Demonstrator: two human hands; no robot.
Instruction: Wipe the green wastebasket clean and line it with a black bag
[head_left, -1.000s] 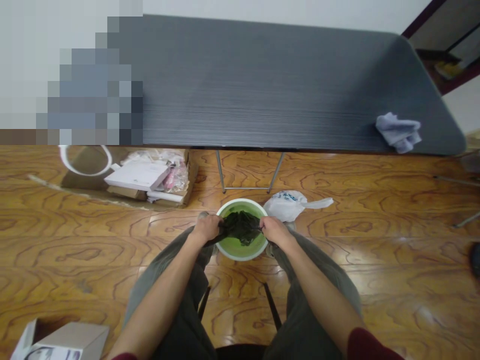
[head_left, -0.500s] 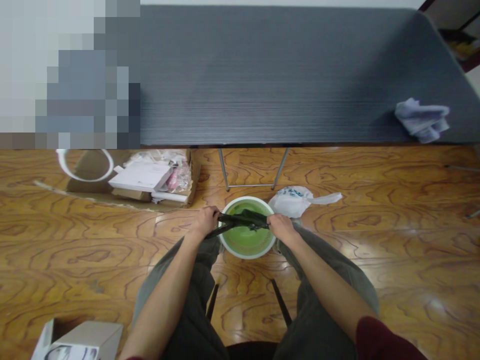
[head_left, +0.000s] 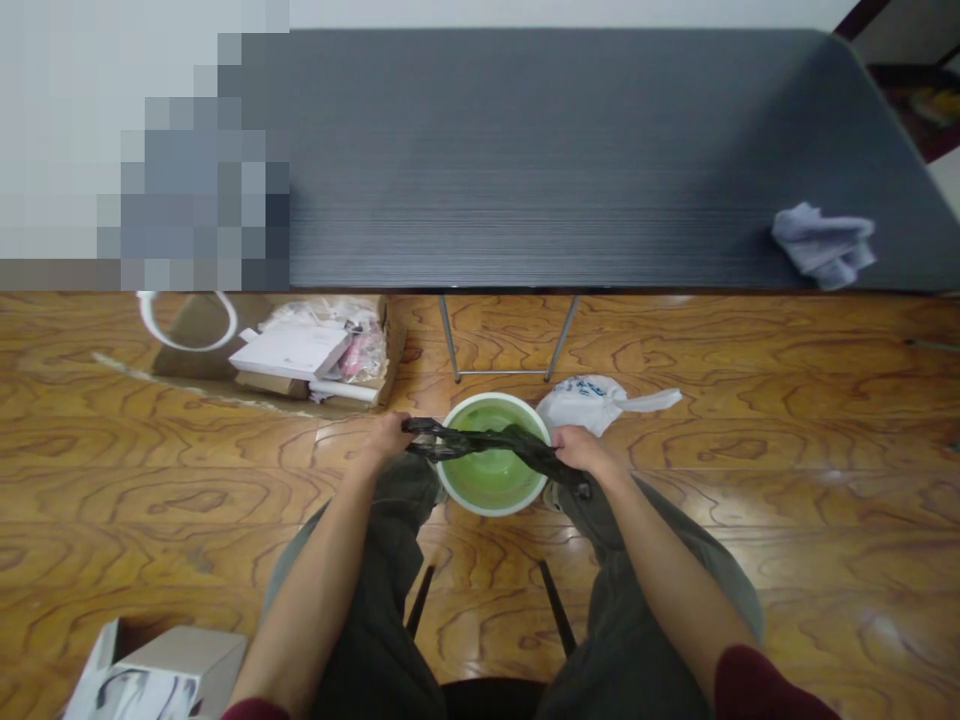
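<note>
Stretched across the top of a green-lined basin with a white rim (head_left: 445,470) is a dark, crinkled, twisted strip (head_left: 487,440), glossy like a black plastic bag; its exact kind is unclear. My left hand (head_left: 390,434) is closed on its left end, beyond the basin's left rim. At the right rim my right hand (head_left: 583,448) grips the other side, and a loose end hangs down past my fingers over the right knee. The basin stands on the floor between my feet, with what looks like liquid in it.
A white plastic bag (head_left: 577,402) lies just right of the basin. An open cardboard box (head_left: 210,370) of packaging is to the left. Ahead stands a dark table (head_left: 525,160) bearing a crumpled cloth (head_left: 823,245). Another box (head_left: 187,660) sits at lower left.
My hands have moved farther apart, left hand leftward and right hand rightward. The dark strip is now pulled out longer, and its end hangs past my right hand.
</note>
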